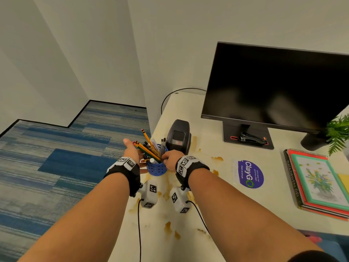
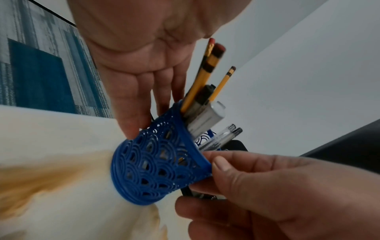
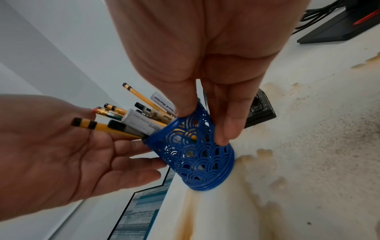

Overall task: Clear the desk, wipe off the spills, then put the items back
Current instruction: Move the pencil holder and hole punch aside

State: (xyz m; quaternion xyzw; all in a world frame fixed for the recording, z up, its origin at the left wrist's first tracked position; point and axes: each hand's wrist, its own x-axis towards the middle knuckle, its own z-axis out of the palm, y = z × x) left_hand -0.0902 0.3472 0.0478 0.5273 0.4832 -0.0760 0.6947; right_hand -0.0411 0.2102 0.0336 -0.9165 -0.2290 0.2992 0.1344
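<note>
Our left hand, fingers straight, touches the blue lattice plastic pen cup at the spill-stained white desk's left edge; our right hand pinches its rim; further right, a round purple sticker reads "ClayGo".

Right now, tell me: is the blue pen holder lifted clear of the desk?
No, the blue pen holder tilts, its base edge touching the desk, pinched by the right hand.

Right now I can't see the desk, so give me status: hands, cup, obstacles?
Right hand pinches pencil cup rim. Left hand open beside it. Cup tilted on desk edge, black device close behind.
</note>
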